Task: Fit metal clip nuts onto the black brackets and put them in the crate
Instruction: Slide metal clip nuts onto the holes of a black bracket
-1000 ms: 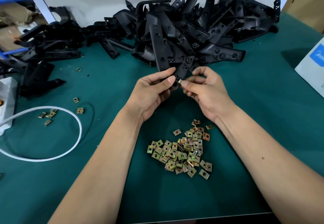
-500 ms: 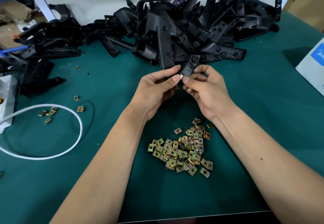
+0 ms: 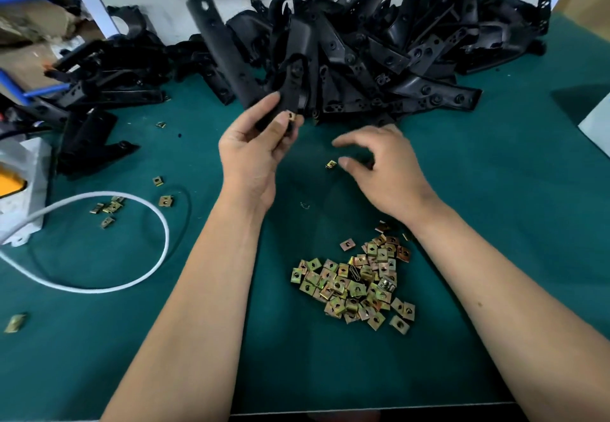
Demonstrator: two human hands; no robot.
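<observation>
Here my left hand point(image 3: 254, 154) grips a black bracket point(image 3: 290, 91) above the green bench point(image 3: 495, 223), a brass clip nut point(image 3: 291, 116) sitting by my thumb. My right hand point(image 3: 383, 171) hovers with fingers loosely curled, holding nothing, just beside a loose nut point(image 3: 331, 164). The nut pile point(image 3: 356, 284) lies between my forearms.
</observation>
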